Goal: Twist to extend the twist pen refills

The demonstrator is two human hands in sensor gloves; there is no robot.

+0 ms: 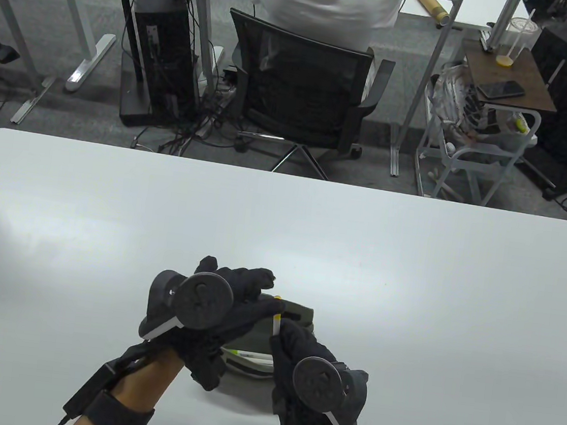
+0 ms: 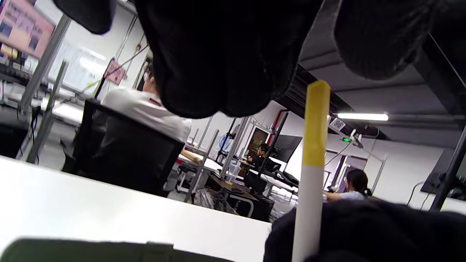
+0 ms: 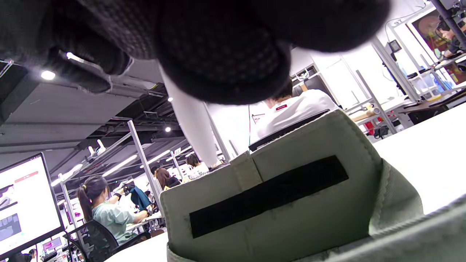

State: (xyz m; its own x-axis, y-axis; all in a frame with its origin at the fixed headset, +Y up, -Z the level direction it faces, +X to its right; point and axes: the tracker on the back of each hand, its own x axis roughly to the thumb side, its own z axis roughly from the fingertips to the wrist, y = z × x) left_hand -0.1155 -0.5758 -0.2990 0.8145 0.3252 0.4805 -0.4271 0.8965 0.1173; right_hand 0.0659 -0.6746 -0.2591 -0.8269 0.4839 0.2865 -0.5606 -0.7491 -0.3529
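My right hand (image 1: 298,350) grips a white twist pen (image 1: 276,320) by its lower barrel and holds it upright, its yellow end (image 1: 277,300) on top. In the left wrist view the pen (image 2: 309,182) rises out of the right glove (image 2: 364,233), and its yellow end stands in the gap between my left fingers (image 2: 218,54) without clearly touching them. My left hand (image 1: 233,294) hovers just left of the pen, above a grey-green pen case (image 1: 300,314). The right wrist view shows the white barrel (image 3: 193,123) below my fingers.
The pen case lies on the white table (image 1: 408,288) under both hands, with more white pens (image 1: 251,357) inside. Its flap with a black velcro strip (image 3: 269,196) stands up close to my right hand. An office chair (image 1: 302,92) stands beyond the table's far edge.
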